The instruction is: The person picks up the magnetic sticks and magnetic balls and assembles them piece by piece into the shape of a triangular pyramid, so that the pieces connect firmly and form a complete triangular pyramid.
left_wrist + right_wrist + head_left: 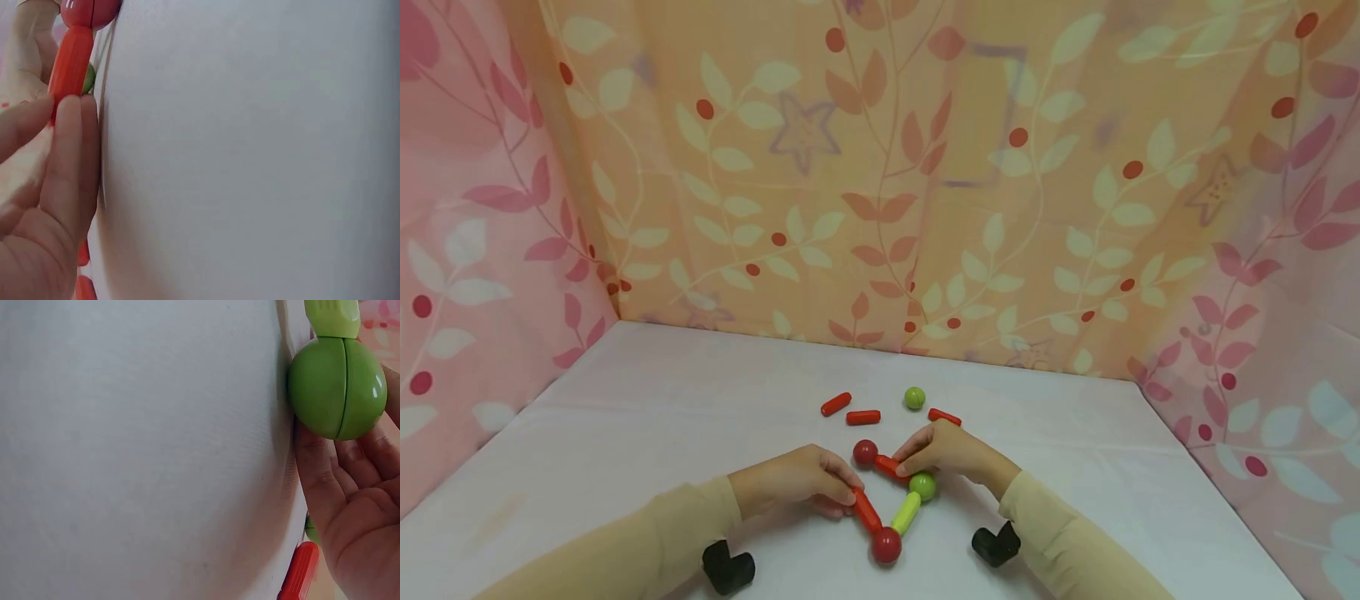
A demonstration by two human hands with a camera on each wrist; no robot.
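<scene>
A chain of toy balls and rods lies in the middle of the head view. My left hand (801,479) pinches the far end of a red rod (868,512) between thumb and fingers. The rod's near end meets a red ball (886,546). From that ball a light green rod (906,513) runs to a green ball (922,486). My right hand (946,452) holds another red rod (887,467) beside the green ball, its fingers partly covering the rod. A second red ball (865,452) sits at that rod's far end. In the right wrist view, fingers curve behind the green ball (337,387).
Beyond the hands lie loose red rods, one at left (836,404), one beside it (863,417) and one at right (945,416). A loose green ball (914,397) rests among them. The white table (700,392) is bordered by patterned curtains (880,208).
</scene>
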